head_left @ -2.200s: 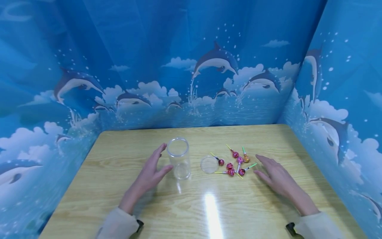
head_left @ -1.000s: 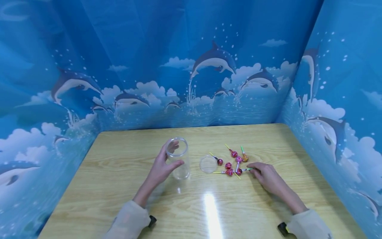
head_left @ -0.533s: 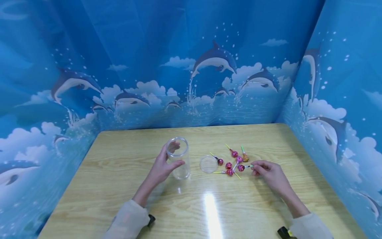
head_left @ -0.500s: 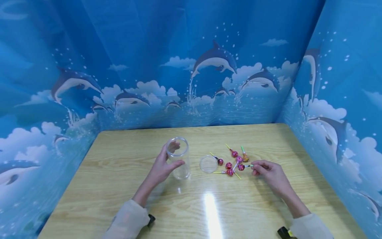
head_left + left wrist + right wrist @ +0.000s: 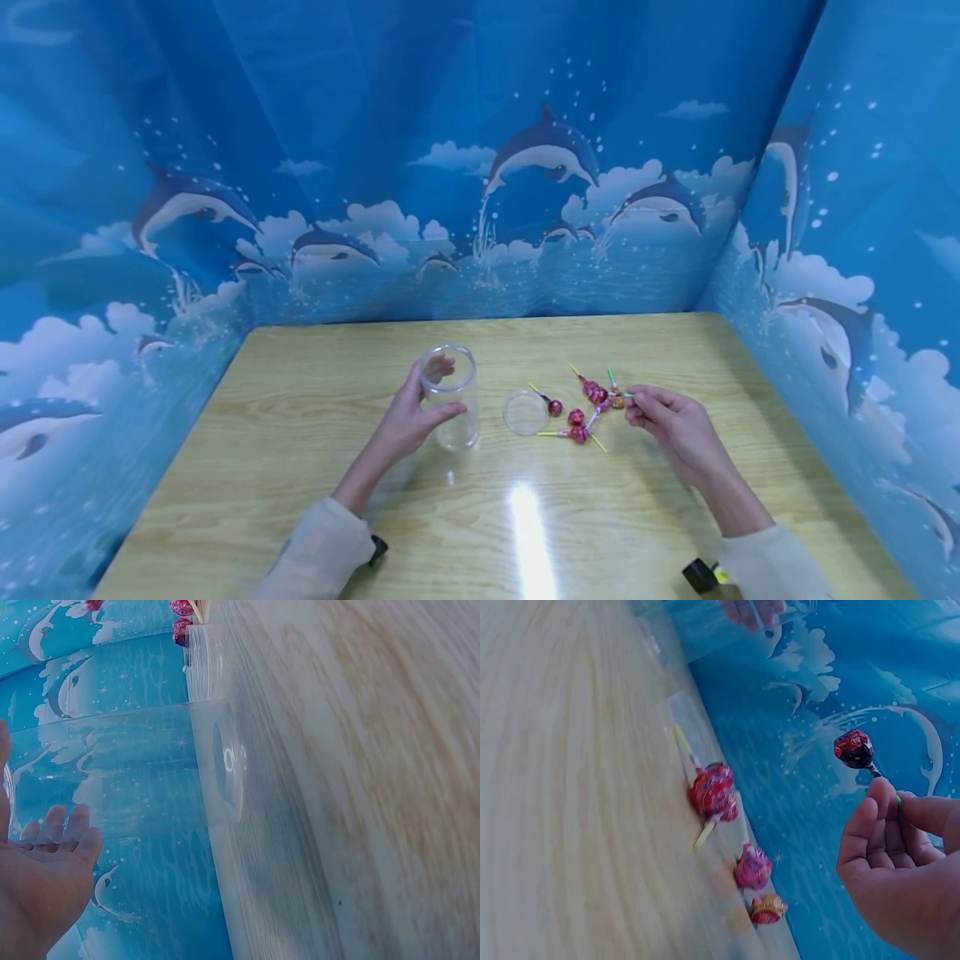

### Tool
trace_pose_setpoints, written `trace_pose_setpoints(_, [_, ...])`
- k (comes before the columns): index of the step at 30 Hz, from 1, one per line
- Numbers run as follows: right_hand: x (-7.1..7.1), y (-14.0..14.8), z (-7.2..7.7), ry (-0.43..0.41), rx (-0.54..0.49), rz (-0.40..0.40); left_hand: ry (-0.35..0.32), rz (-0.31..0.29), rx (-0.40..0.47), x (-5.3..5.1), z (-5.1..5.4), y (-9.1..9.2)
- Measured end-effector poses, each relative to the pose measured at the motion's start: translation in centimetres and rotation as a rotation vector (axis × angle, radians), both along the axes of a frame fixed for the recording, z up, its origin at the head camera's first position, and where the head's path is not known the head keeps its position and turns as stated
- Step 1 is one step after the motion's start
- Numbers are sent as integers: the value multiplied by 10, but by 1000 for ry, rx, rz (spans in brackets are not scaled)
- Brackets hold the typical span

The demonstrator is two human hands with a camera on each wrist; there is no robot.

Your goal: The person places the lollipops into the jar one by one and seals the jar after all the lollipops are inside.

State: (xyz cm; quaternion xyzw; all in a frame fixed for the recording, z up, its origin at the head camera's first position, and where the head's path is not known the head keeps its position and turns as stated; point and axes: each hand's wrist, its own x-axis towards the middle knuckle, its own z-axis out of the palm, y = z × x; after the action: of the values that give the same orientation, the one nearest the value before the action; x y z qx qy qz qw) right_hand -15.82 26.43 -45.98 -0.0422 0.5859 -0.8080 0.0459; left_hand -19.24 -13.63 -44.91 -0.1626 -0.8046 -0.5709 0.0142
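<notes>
A tall clear jar [image 5: 457, 421] stands upright and uncovered on the table. My left hand [image 5: 405, 423] holds it from the left, with fingers behind it and the thumb across the near side; the left wrist view shows the fingertips by the jar wall [image 5: 142, 765]. My right hand [image 5: 678, 429] pinches the green stick of a lollipop, whose dark red wrapped head [image 5: 853, 748] is raised off the table in the right wrist view. Below it lie several lollipops, including an orange one [image 5: 768, 908], a pink one [image 5: 753, 867] and red ones [image 5: 577, 433].
A round clear lid [image 5: 525, 414] lies flat between the jar and the sweets. One dark lollipop [image 5: 555, 407] lies against its right side. Blue dolphin-print curtains [image 5: 360, 208] surround the wooden table [image 5: 300, 375] at the back and sides.
My left hand has moved right and taken hold of the jar. My right hand has reached in, pinched a green-stick lollipop and lifted it from the group, moving slightly away from me.
</notes>
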Motion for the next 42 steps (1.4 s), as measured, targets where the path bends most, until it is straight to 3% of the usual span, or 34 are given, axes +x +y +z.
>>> trace_pose_setpoints(4, [-4, -8, 5, 19, -56, 21, -7, 0, -8, -1, 0, 0])
trace_pose_setpoints(17, [-20, -46, 37, -17, -35, 18, -21, -8, -3, -1, 0, -1])
trace_pose_setpoints(22, [-27, -63, 47, 15, -66, 38, -14, -20, 7, -2, 0, -2])
trace_pose_setpoints(42, [-39, -112, 70, 59, -105, 85, -35, -6, -10, -2, -1, -1])
